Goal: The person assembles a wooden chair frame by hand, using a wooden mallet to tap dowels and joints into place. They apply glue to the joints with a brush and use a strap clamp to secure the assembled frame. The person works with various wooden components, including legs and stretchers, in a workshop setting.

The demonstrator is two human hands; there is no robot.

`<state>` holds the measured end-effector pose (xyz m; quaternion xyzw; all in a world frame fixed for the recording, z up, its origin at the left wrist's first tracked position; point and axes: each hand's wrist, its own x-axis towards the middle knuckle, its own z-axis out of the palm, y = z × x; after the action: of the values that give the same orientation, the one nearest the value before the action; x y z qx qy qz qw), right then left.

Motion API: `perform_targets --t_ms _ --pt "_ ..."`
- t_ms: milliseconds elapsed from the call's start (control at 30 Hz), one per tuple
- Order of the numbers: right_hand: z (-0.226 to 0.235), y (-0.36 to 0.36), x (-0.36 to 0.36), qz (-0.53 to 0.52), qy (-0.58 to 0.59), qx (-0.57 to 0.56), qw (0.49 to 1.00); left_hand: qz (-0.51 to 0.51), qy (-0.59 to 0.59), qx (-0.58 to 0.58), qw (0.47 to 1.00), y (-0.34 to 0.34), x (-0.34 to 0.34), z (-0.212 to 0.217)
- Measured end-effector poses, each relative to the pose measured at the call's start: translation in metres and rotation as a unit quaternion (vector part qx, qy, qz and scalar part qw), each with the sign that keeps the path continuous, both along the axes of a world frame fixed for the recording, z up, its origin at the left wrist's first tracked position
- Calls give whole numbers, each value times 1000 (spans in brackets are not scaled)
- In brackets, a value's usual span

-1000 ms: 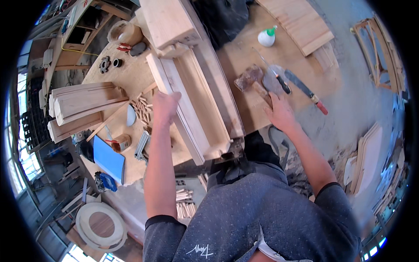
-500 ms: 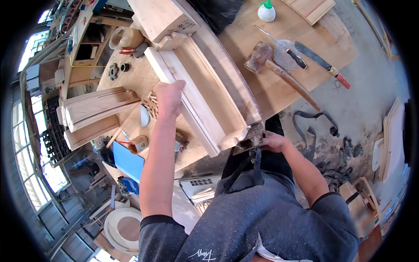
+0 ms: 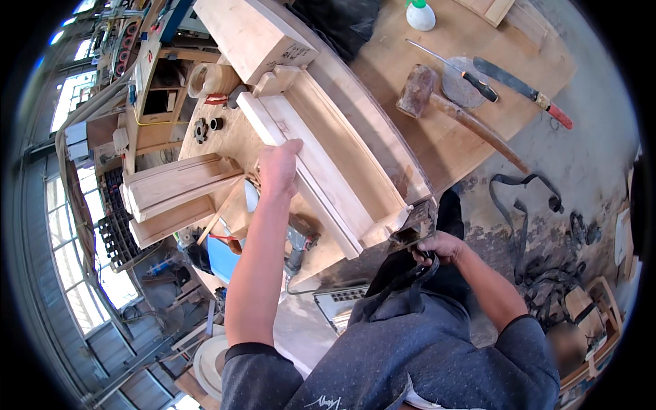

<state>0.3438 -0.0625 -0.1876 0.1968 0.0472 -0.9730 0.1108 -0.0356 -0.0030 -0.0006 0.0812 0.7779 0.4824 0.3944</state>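
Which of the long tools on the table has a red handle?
The long flat blade at the far right edge of the workbench has the red end. The mallet is all brown wood, and the thin tool has a black handle.

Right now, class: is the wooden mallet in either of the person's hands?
No: the wooden mallet lies on the bench, apart from the left hand and right hand.

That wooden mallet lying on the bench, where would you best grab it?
By the long handle, near its free end at the bench edge, coming from above. The heavy mallet head is bulky; the slim handle lies flat and clear of the chisel.
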Motion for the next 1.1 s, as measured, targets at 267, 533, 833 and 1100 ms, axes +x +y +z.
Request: perform_targets --t_ms 267,533,833,1100 --pt "90 4 -14 157 -271 607 730 -9 12 -20 1000 7 14 11" --pt "60 11 18 -38 -150 -12 988 -9 11 14 1000 0 1 6" --pt "84 11 6 40 -234 428 872 -3 6 -3 1000 -3 0 18" --pt "93 -14 -6 141 -260 686 665 2 -17 29 999 3 9 29"
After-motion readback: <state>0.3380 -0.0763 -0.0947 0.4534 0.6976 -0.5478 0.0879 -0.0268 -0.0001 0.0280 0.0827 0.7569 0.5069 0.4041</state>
